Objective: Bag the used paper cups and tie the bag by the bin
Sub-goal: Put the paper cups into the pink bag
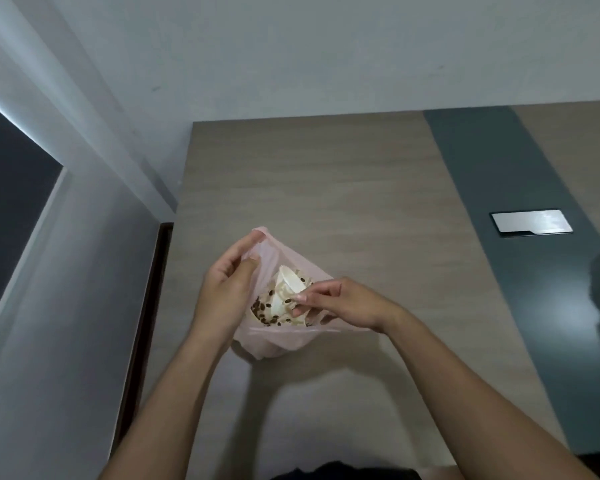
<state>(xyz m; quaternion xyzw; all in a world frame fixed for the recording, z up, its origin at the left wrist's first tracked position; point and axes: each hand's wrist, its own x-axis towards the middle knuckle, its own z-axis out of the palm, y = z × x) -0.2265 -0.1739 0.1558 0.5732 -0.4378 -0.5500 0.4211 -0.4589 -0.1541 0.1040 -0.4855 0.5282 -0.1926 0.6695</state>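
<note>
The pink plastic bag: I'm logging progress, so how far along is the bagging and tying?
Done: white paper cups with brown bean print already sit inside the thin pink plastic bag. In hand: the left hand pinches one edge of the mouth and the right hand the other. Left: the mouth is open, no knot yet. No bin is in view.

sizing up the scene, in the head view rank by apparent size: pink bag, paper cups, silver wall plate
1. pink bag
2. paper cups and silver wall plate: look alike, and the plate is farther off, so unranked.

hands: 2 [222, 292] | pink plastic bag: 1 [274, 344] | paper cups: several, exact count unclear [290, 284] | wall plate: 1 [531, 221]
</note>
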